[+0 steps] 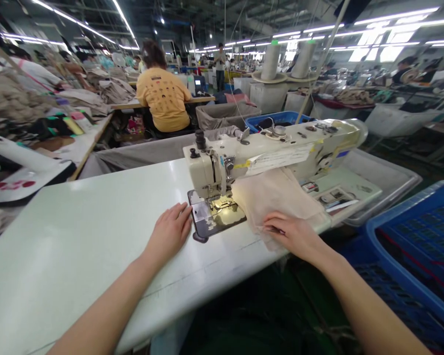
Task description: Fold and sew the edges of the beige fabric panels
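Note:
My left hand [172,229] lies on the pale tabletop with its fingers stretched out, fingertips at the left edge of the sewing machine's metal plate [210,224]. It holds nothing. A beige fabric piece [277,192] rests to the right of the needle area, partly against the body of the sewing machine [274,148]. My right hand [290,231] is closed on the fabric's near edge, thumb and fingers pinching it. A small dark bit shows under those fingers; what it is I cannot make out. Lamplight falls on the plate below the presser foot.
A blue plastic basket [422,236] stands at the right, beside a grey bin [388,172]. Thread cones [270,61] rise behind the machine. A person in a yellow shirt [163,98] sits ahead, facing away. Fabric piles [11,98] fill the left side.

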Demonstrator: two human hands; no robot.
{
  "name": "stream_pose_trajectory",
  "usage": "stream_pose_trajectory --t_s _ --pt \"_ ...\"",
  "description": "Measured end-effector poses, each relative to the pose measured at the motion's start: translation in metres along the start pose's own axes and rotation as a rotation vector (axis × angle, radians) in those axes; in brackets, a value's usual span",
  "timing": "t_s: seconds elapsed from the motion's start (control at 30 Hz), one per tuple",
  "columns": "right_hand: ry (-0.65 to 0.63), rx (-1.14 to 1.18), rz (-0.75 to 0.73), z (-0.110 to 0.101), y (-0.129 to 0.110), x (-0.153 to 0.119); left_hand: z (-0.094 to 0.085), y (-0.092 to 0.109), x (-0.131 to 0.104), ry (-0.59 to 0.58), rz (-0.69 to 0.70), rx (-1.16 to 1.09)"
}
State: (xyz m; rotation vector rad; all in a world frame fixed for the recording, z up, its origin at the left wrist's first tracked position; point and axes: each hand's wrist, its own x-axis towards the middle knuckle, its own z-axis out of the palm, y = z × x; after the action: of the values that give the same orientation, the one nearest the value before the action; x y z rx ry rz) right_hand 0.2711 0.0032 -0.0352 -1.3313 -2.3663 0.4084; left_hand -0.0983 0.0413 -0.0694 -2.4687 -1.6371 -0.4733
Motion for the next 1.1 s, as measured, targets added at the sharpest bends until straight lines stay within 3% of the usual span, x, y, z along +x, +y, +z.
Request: stream_pose_trajectory --t_s 0.13,0.2,0.27,0.37,0.47,0.6,0.7,0.83,0.9,1.0,1.1 --pt "0.138 -0.053 0.039 -0.002 -0.006 -0.002 -0.017 0.019 -0.003 0.047 0.069 0.012" --pt "0.246 -0.145 -0.01 -0.001 -0.023 -0.004 -0.029 0.04 -0.004 0.118 0.209 -0.082" --pt "0.213 -0.143 -0.151 0.004 -0.048 -0.005 -0.04 0.064 -0.003 0.144 0.391 -0.246" --pt "0.055 -0.08 -0.339 0.015 -0.085 -0.005 -0.049 0.091 0.001 -0.046 0.574 -0.451" --pt "-0.017 0.032 -0.361 0.023 -0.098 -0.005 -0.049 0.091 -0.004 -0.244 0.618 -0.518" --pt "0.021 0.201 -0.271 0.024 -0.078 -0.008 -0.053 0.058 -0.038 -0.232 0.425 -0.495" --pt "-0.092 0.233 -0.269 0.026 -0.062 -0.011 -0.065 0.03 -0.066 -0.241 0.247 -0.57" --pt "-0.132 0.351 -0.199 0.04 -0.061 0.002 -0.082 0.013 -0.077 -0.313 0.11 -0.693" --pt "-0.094 0.487 -0.049 0.05 -0.064 0.017 -0.084 0.014 -0.072 -0.314 -0.025 -0.727" --pt "0.111 0.602 0.353 0.065 -0.067 0.038 -0.077 0.019 -0.064 -0.229 -0.373 -0.709" --pt "0.316 0.611 0.503 0.077 -0.07 0.044 -0.066 0.025 -0.061 -0.17 -0.602 -0.704"
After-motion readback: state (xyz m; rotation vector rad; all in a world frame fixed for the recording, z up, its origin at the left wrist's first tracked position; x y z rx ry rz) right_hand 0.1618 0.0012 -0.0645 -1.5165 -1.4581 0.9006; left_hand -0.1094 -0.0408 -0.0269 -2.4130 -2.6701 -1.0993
